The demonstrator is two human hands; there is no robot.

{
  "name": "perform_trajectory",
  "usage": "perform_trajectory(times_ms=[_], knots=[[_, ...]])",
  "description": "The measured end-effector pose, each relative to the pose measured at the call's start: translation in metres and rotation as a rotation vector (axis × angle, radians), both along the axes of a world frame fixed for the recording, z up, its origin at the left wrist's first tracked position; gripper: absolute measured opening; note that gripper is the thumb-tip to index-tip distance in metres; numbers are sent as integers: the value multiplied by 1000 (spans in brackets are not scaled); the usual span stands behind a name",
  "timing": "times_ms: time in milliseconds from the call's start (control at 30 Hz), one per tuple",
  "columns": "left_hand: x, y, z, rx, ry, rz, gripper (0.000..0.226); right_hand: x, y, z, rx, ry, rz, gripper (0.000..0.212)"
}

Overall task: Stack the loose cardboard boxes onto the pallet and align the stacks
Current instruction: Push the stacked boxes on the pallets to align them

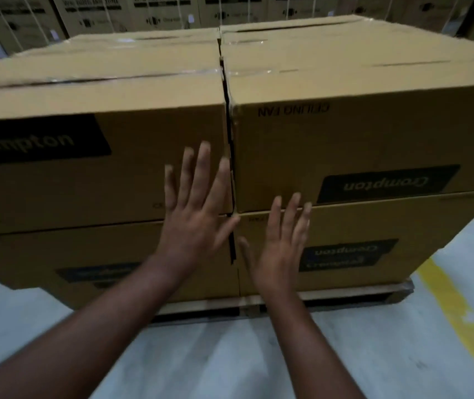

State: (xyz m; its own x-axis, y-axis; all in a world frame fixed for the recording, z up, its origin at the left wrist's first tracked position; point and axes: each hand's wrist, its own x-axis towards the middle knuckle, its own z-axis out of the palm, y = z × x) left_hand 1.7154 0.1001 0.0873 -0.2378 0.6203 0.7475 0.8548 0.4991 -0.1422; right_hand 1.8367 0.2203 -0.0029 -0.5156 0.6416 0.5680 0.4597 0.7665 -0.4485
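Two stacks of brown cardboard boxes stand side by side on a wooden pallet (330,296). The upper left box (91,180) and upper right box (359,133) meet at a narrow dark seam. Below them sit the lower left box (57,254) and lower right box (402,226). My left hand (194,208) lies flat with spread fingers on the front of the left stack, right beside the seam. My right hand (280,246) has straight fingers against the front of the lower right box, its fingertips at the upper box's bottom edge.
A wall of large printed cartons (158,12) stands behind the pallet. The grey concrete floor (230,355) runs in front of me. A yellow floor line (457,321) passes the pallet's right corner.
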Motion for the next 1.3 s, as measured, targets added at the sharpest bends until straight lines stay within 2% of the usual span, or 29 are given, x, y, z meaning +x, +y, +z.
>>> perform_trajectory(times_ms=[67, 133, 267, 700, 1300], knots=[[6, -18, -61, -104, -111, 104, 125, 1, -7, -38, -51, -122, -58, 120], [3, -28, -102, -178, -174, 173, 139, 0, -5, -55, -58, -137, -107, 133], [-7, -26, -137, -224, -164, 224, 143, -4, 1, -66, -46, -137, -125, 134], [-14, -16, -140, -180, -98, 235, 141, -2, -1, -56, -71, -122, -119, 120], [-10, -15, -131, -259, -49, 271, 140, -1, 1, -55, -78, -144, -127, 133]])
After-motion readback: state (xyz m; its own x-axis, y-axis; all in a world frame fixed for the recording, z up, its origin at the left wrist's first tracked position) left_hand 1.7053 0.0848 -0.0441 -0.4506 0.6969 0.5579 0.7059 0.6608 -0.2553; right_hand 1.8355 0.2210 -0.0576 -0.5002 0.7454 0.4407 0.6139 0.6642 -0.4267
